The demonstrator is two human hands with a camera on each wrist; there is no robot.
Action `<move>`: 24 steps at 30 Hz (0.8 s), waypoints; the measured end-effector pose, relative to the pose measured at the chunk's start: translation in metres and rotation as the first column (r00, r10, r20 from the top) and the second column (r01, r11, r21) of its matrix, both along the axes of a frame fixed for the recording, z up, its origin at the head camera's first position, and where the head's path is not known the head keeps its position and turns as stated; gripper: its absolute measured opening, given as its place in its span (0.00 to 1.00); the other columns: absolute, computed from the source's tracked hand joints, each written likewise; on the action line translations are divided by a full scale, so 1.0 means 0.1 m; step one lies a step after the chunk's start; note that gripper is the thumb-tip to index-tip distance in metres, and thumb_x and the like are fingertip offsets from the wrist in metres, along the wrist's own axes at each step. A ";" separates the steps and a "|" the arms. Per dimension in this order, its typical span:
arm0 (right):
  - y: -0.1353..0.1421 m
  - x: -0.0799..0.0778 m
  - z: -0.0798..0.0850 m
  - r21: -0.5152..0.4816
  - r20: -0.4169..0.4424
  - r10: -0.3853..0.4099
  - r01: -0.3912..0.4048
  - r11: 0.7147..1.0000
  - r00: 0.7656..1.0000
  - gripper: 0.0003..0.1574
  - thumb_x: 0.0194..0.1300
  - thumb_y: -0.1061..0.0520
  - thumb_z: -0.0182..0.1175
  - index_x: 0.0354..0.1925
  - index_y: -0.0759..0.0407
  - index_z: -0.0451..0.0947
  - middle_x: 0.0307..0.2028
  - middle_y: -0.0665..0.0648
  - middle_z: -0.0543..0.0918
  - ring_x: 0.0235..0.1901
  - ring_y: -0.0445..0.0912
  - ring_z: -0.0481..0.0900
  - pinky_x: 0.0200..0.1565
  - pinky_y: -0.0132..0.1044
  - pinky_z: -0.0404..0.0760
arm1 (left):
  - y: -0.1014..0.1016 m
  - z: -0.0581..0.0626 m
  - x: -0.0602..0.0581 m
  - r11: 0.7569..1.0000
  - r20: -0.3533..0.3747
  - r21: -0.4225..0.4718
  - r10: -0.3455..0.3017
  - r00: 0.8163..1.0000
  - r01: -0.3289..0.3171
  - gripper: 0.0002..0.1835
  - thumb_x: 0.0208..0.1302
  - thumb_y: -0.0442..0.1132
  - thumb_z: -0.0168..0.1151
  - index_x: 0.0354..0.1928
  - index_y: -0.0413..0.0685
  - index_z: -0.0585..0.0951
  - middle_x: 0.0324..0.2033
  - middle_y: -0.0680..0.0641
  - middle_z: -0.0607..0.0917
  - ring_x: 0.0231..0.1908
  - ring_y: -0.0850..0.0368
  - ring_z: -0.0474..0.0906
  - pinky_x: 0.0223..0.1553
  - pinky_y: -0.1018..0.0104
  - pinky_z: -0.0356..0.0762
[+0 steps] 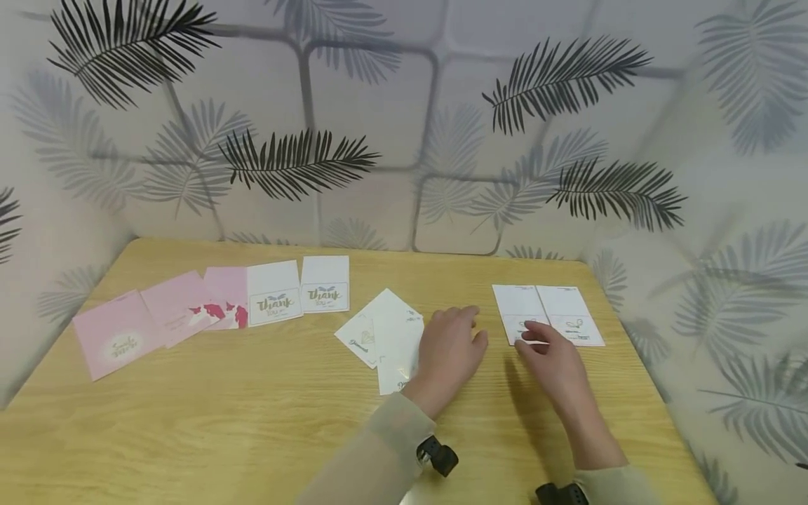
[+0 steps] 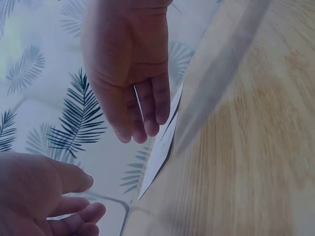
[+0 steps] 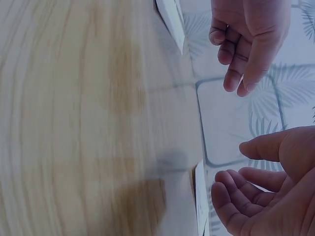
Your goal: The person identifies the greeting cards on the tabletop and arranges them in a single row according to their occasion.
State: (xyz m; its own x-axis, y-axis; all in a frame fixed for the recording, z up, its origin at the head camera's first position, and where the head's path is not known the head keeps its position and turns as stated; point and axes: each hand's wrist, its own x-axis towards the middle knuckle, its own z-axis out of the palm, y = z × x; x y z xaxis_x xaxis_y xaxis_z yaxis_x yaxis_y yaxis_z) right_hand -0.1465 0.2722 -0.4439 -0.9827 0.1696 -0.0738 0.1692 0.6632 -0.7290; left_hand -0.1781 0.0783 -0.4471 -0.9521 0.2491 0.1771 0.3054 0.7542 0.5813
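From the head camera, we see a wooden table [image 1: 252, 414]. The left hand [image 1: 447, 354] is beside overlapping white cards [image 1: 399, 344], the right hand [image 1: 558, 365] in front of a side-by-side white pair [image 1: 557, 305]; pink cards [image 1: 179, 305] and two thank-you cards [image 1: 325, 284] form a row at left. From the left wrist, we see the right hand's fingers loosely lowered, grasping nothing. From the right wrist, both hands look relaxed, thumbs apart from gently bent fingers, released; we cannot tell whether any touch the cards.
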 end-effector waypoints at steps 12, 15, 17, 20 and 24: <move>-0.43 0.01 -0.02 -0.211 0.016 0.092 -0.087 0.974 0.996 0.35 0.82 0.55 0.64 0.78 0.67 0.71 0.67 0.68 0.82 0.67 0.63 0.82 0.62 0.49 0.83 | -0.55 -0.05 0.14 0.997 -0.058 0.028 0.076 0.995 -0.074 0.22 0.78 0.45 0.70 0.68 0.46 0.85 0.50 0.48 0.89 0.49 0.46 0.84 0.50 0.54 0.82; -0.53 0.04 -0.01 -0.278 0.024 0.104 -0.094 0.956 0.994 0.35 0.82 0.56 0.65 0.78 0.67 0.71 0.67 0.68 0.82 0.67 0.62 0.82 0.62 0.45 0.82 | -0.71 -0.08 0.18 0.994 -0.066 0.071 0.086 0.994 -0.081 0.22 0.77 0.43 0.70 0.67 0.43 0.85 0.51 0.45 0.88 0.48 0.44 0.84 0.49 0.52 0.83; -0.59 0.05 -0.02 -0.318 0.025 0.122 -0.108 0.942 0.992 0.35 0.82 0.56 0.65 0.78 0.68 0.71 0.68 0.69 0.81 0.67 0.62 0.81 0.61 0.42 0.82 | -0.82 -0.11 0.20 0.992 -0.068 0.089 0.099 0.993 -0.092 0.22 0.77 0.43 0.70 0.67 0.43 0.85 0.51 0.44 0.88 0.48 0.43 0.83 0.49 0.51 0.83; -0.67 0.07 -0.01 -0.366 0.034 0.145 -0.123 0.923 0.989 0.35 0.82 0.57 0.64 0.79 0.69 0.69 0.69 0.70 0.80 0.68 0.62 0.81 0.61 0.40 0.82 | -0.98 -0.14 0.24 0.989 -0.062 0.090 0.124 0.990 -0.118 0.22 0.77 0.42 0.70 0.67 0.42 0.84 0.53 0.44 0.87 0.50 0.42 0.83 0.50 0.48 0.83; -0.77 0.09 0.00 -0.420 0.044 0.154 -0.121 0.899 0.987 0.35 0.81 0.59 0.64 0.79 0.69 0.69 0.70 0.71 0.79 0.68 0.61 0.80 0.64 0.44 0.81 | -1.18 -0.18 0.29 0.985 -0.040 0.067 0.162 0.986 -0.159 0.23 0.76 0.43 0.71 0.68 0.42 0.84 0.52 0.44 0.87 0.52 0.41 0.83 0.51 0.47 0.83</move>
